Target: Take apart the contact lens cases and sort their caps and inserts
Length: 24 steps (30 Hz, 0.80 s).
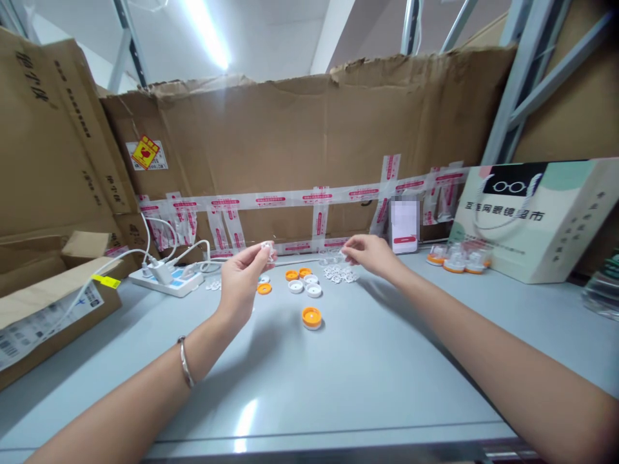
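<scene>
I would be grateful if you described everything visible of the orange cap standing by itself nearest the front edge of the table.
The orange cap is round and looks like smooth plastic, with a raised rim around a sunken middle that shows a small pale spot. A white layer shows beneath the orange. It lies level, hollow side up, on the grey table, in front of the group of orange and white caps and apart from it. Neither hand touches it. Its underside is hidden.

From here I can't make out the shape of the white piece (267, 249) in my left grip (240, 278), and the right edge cuts off a clear container (602, 288).
</scene>
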Each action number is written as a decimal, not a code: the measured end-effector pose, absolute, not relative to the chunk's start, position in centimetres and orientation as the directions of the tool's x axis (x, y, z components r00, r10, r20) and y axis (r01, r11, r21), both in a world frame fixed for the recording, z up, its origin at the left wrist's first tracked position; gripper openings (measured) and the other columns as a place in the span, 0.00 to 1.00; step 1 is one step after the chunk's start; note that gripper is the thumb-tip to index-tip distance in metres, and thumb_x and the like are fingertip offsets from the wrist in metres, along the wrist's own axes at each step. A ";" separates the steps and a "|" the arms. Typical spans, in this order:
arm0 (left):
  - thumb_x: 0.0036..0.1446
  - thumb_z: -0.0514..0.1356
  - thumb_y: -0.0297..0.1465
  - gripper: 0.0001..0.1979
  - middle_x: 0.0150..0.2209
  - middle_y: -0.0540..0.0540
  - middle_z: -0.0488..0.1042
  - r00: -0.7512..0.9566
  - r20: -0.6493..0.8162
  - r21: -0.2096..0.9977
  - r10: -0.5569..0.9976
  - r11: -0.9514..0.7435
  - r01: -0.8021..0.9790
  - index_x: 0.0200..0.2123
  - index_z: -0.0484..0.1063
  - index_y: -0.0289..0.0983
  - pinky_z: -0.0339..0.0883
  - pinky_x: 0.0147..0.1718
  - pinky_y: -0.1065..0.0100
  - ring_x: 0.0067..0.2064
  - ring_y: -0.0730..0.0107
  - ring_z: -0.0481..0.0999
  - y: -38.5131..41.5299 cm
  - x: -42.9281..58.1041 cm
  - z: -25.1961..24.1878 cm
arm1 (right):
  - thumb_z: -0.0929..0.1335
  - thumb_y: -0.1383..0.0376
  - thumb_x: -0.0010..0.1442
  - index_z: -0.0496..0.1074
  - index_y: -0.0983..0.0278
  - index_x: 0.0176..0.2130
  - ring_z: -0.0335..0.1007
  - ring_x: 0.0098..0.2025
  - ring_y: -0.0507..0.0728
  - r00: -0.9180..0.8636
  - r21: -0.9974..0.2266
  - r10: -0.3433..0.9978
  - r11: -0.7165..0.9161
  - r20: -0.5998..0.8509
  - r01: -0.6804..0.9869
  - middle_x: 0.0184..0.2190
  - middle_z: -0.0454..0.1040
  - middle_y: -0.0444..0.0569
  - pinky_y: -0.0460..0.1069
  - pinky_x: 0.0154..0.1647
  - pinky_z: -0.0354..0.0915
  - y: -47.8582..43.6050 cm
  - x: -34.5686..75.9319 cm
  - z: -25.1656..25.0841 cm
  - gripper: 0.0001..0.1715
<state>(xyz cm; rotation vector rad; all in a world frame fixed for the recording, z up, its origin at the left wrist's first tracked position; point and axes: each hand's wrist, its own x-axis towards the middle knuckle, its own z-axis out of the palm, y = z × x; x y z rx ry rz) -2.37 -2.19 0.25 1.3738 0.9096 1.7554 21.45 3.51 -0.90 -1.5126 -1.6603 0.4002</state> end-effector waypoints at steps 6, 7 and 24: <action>0.49 0.61 0.38 0.16 0.34 0.44 0.75 -0.042 0.466 0.884 0.884 -0.467 -0.020 0.39 0.75 0.35 0.71 0.33 0.71 0.36 0.71 0.74 -2.8 -2.0 -0.2 | 0.67 0.68 0.47 0.77 0.66 0.25 0.71 0.29 0.56 0.019 -0.615 0.956 0.173 0.292 0.770 0.22 0.76 0.51 0.47 0.31 0.61 5.2 22.8 -3.1 0.07; 0.50 0.61 0.38 0.16 0.33 0.45 0.75 -0.022 0.465 0.885 0.885 -0.466 -0.003 0.39 0.75 0.35 0.71 0.32 0.71 0.36 0.71 0.74 -2.9 -1.9 -0.2 | 0.68 0.68 0.46 0.77 0.66 0.25 0.71 0.29 0.56 0.019 -0.621 0.960 0.165 0.278 0.766 0.22 0.76 0.51 0.47 0.31 0.61 5.2 22.8 -3.2 0.07; 0.50 0.61 0.30 0.06 0.27 0.49 0.74 0.126 0.664 0.734 0.738 -0.674 0.080 0.30 0.69 0.34 0.71 0.25 0.75 0.27 0.75 0.74 -5.7 -0.8 1.2 | 0.70 0.55 0.48 0.74 0.65 0.34 0.70 0.32 0.52 -0.339 -0.901 0.845 0.434 0.414 -0.017 0.30 0.76 0.48 0.47 0.32 0.65 -4.8 15.0 1.8 0.17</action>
